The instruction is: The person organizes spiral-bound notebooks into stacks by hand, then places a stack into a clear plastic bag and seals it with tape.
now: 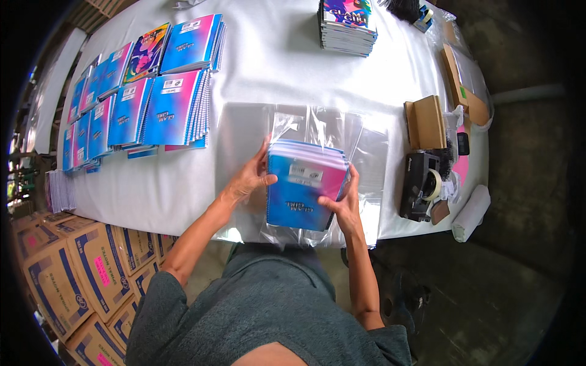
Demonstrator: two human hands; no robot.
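Note:
A stack of blue and pink spiral notebooks (293,206) is gripped between my two hands, over the near middle of the table. My left hand (249,179) presses its left edge, thumb on the front cover. On the other side, my right hand (343,204) wraps the right edge, with its thumb lying across the cover. Crinkled clear plastic bags (314,122) are spread under and behind the stack. Whether any plastic goes around the notebooks, I cannot tell.
Rows of notebook piles (174,110) fill the table's left part, and another pile (348,30) stands at the far edge. To the right are a tape dispenser (421,186), a cardboard piece (426,123) and a white roll (471,213). Cardboard boxes (91,274) are stacked at lower left.

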